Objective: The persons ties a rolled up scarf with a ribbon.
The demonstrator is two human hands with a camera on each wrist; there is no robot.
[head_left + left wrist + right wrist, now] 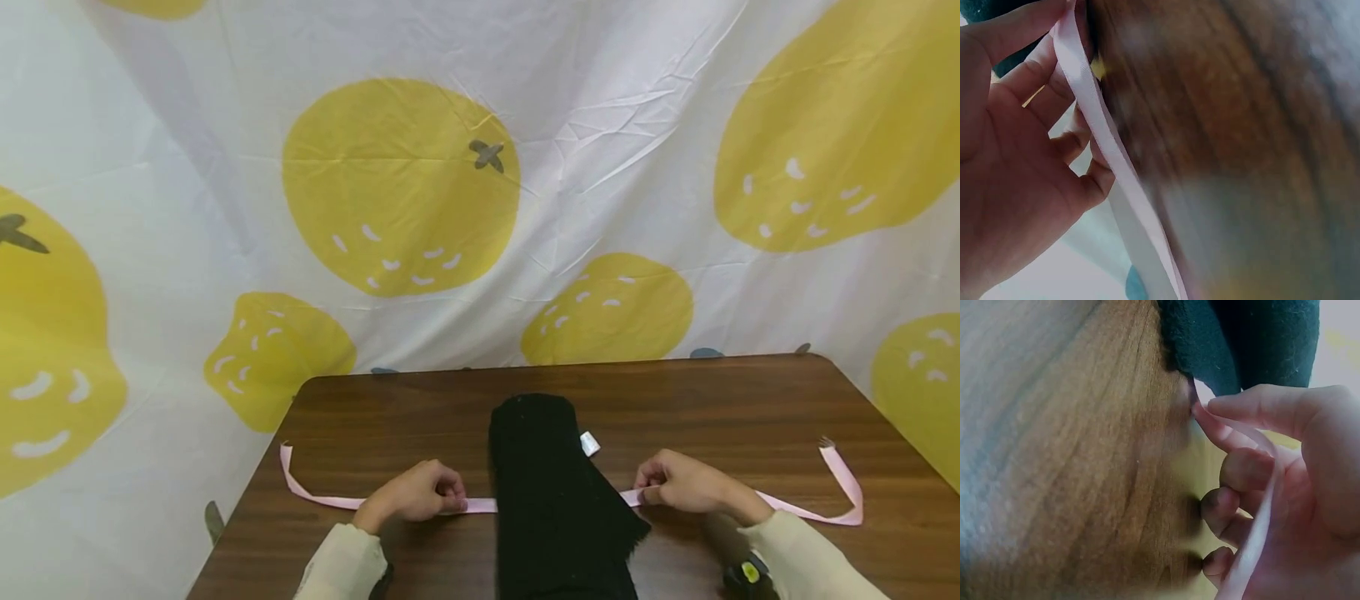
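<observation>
A person's two bare hands hold a pink ribbon (480, 506) on either side of a black cloth (555, 500) on a brown wood-grain table (412, 417). The cloth lies lengthwise near the middle of the table, its far end rounded, a corner with a ragged edge jutting out to the right. A small white tag (589, 443) sits at its right edge. The ribbon runs crosswise; its middle is hidden by the cloth, and it shows again on both sides.

The left hand (420, 492) is to the left of the cloth, its grip clamped on the ribbon between thumb and fingertips. The right hand (686, 482) is just beside the jutting corner, its grip likewise pinching the ribbon between thumb and forefinger; the right wrist view shows the ribbon crossing its palm side. Beyond each hand the ribbon trails outward, and both ends bend toward the far side of the table.

Cream sleeves (341, 562) cover the forearms. Behind the table hangs a white curtain (600, 50) printed with large yellow fruits, creased in places.
</observation>
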